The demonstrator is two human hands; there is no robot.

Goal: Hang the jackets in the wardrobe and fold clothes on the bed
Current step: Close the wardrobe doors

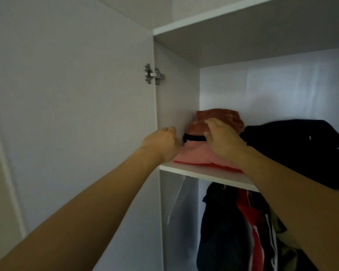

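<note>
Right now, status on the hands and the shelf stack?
Left hand at the stack's left side, grip unclear. Right hand on top, thumb under brown fold. Dark jacket crowds the right side.

A white wardrobe door [70, 114] stands open on a metal hinge [154, 73]. White shelves [204, 174] and a pale back panel [272, 90] sit in dim, perhaps indirect, light.

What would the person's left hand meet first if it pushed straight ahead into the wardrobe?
Probably the white inner side wall of the wardrobe, just beyond the left hand; depth is unclear, so possibly the folded pink cloth.
</note>
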